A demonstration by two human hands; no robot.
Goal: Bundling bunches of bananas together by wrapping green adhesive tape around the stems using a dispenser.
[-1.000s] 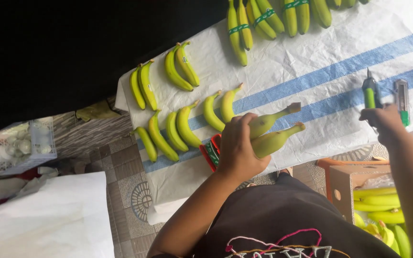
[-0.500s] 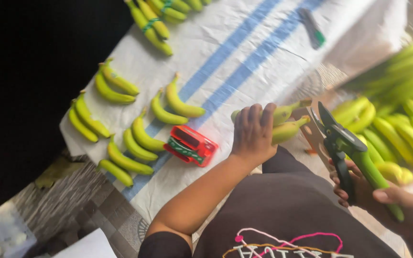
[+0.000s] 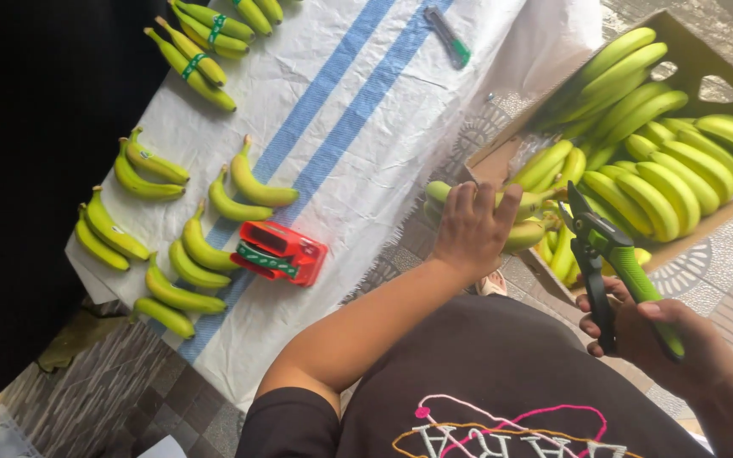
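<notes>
My left hand [image 3: 473,227] grips a small cluster of green-yellow bananas [image 3: 533,217] and holds it beside the edge of a cardboard box [image 3: 696,53]. My right hand [image 3: 660,335] is closed around green-handled pruning shears [image 3: 609,263], whose black blades point up towards the stems of that cluster. The box at the right is full of green bananas [image 3: 663,161].
A white cloth with blue stripes [image 3: 341,110] covers a table. On it lie several banana pairs [image 3: 171,246], taped bunches [image 3: 201,47] at the top, a red tape dispenser [image 3: 280,252] and a green-tipped tool [image 3: 447,36]. Patterned floor tiles [image 3: 727,276] lie below the box.
The view has swung right, bringing the banana box into sight. My left hand carried the cluster from over the cloth to the box edge. My right hand now brings the shears near the stems.
</notes>
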